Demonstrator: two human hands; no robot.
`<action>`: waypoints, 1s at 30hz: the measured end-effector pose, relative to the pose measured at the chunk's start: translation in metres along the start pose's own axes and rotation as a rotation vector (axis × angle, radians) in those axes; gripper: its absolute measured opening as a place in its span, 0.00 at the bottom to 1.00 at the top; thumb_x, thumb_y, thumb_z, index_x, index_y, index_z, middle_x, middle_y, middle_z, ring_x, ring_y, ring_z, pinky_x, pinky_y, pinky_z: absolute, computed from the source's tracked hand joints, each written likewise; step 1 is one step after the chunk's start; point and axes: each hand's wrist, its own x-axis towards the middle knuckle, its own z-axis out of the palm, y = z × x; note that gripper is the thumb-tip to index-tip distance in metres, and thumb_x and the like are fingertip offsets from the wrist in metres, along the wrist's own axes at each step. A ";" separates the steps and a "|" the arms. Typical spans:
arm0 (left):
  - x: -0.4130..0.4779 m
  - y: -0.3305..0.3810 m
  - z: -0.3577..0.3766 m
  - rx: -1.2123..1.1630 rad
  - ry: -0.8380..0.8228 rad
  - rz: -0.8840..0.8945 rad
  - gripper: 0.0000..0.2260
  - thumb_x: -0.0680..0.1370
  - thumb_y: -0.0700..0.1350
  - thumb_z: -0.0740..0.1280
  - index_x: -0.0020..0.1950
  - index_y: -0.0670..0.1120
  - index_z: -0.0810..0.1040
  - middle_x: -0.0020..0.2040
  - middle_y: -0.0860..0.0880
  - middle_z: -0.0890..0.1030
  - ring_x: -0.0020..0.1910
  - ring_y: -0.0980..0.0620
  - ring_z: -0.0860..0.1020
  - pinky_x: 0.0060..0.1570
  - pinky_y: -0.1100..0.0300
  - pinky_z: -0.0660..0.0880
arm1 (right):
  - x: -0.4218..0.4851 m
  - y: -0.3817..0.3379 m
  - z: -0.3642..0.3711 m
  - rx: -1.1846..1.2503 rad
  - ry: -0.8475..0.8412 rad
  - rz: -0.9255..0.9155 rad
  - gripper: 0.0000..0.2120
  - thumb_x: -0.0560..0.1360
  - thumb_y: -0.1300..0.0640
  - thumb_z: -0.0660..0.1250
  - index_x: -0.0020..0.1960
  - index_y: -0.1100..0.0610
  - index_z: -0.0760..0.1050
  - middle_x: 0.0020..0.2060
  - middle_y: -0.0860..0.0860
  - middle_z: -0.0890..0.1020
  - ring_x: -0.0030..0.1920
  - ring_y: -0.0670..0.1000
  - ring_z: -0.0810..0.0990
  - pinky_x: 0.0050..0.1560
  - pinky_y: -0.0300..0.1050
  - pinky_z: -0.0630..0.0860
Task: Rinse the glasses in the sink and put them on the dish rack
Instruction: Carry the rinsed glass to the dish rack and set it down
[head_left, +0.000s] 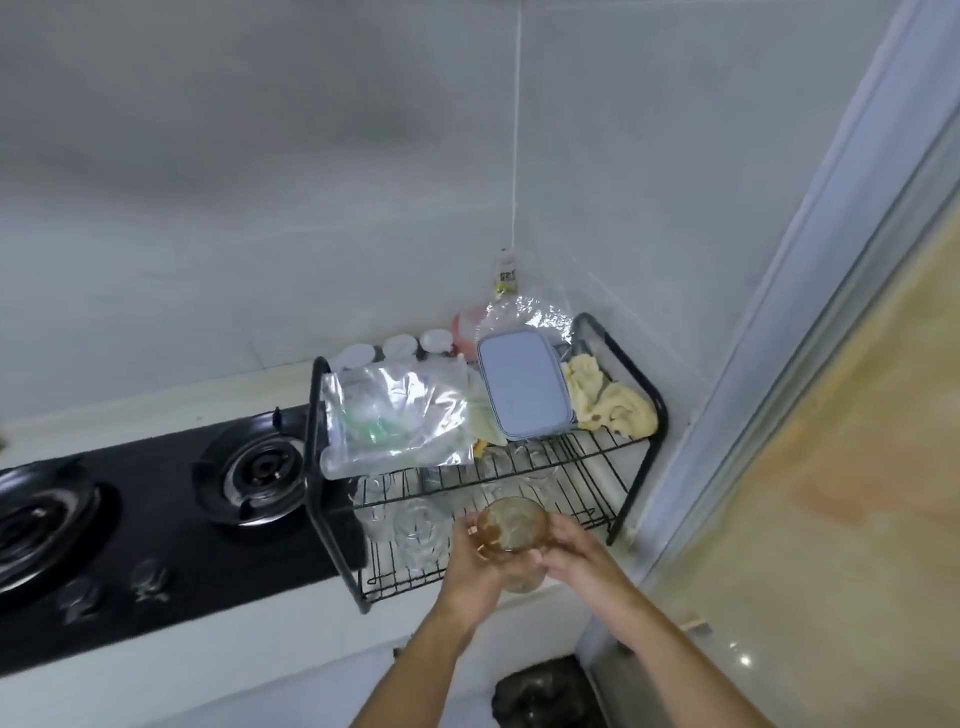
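Step in hand: judged to be the placing stage; a glass (511, 530) is held in front of the lower tier of the dish rack (631, 364), not yet set down.
Glass: clear with an amber tint, mouth facing the camera, held between both hands just before the rack's front edge.
Left hand (470, 564): fingers wrapped and pressed against the left wall of the glass.
Right hand (574, 553): fingers curled round the right wall and lower part of the glass, pressed together.
Rack, lower tier: several clear glasses (418, 530) already stand at the left; open wire shows at the right.
Rack, upper tier: plastic bag (395, 421), lidded container (524, 389) and yellow cloth (618, 405).
Next move, judgement: the glass needs carrying into the free space at the right of the lower tier, kept under the upper shelf and clear of the standing glasses, then released.
Risk, judgement: wet glass may slip; a knock against neighbouring glasses is possible.
Hidden or unclear: the sink is not in view; the count of glasses on the lower tier is uncertain through the wire and reflections; whether the held glass is wet cannot be told; items behind the rack are blurred.
Surroundings: gas hob (249, 467) just left of the rack.
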 end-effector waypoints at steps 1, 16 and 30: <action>-0.001 -0.001 0.003 -0.011 0.036 -0.017 0.36 0.69 0.44 0.84 0.69 0.49 0.65 0.61 0.50 0.80 0.58 0.55 0.81 0.48 0.67 0.78 | 0.005 0.000 -0.004 -0.017 -0.038 -0.005 0.25 0.68 0.43 0.72 0.64 0.36 0.73 0.64 0.42 0.81 0.66 0.46 0.78 0.71 0.57 0.74; 0.001 -0.007 0.008 -0.130 0.250 -0.437 0.29 0.74 0.70 0.69 0.50 0.44 0.81 0.37 0.49 0.78 0.42 0.49 0.78 0.47 0.53 0.79 | 0.023 0.000 0.006 -0.199 -0.199 0.010 0.24 0.75 0.41 0.73 0.64 0.47 0.66 0.60 0.48 0.77 0.58 0.47 0.79 0.58 0.46 0.77; 0.031 -0.013 -0.007 -0.314 0.259 -0.448 0.22 0.85 0.59 0.60 0.63 0.41 0.80 0.48 0.42 0.88 0.44 0.46 0.85 0.39 0.56 0.81 | 0.035 -0.006 0.022 -0.354 -0.047 -0.053 0.32 0.74 0.49 0.77 0.74 0.46 0.69 0.69 0.46 0.73 0.57 0.45 0.81 0.54 0.36 0.79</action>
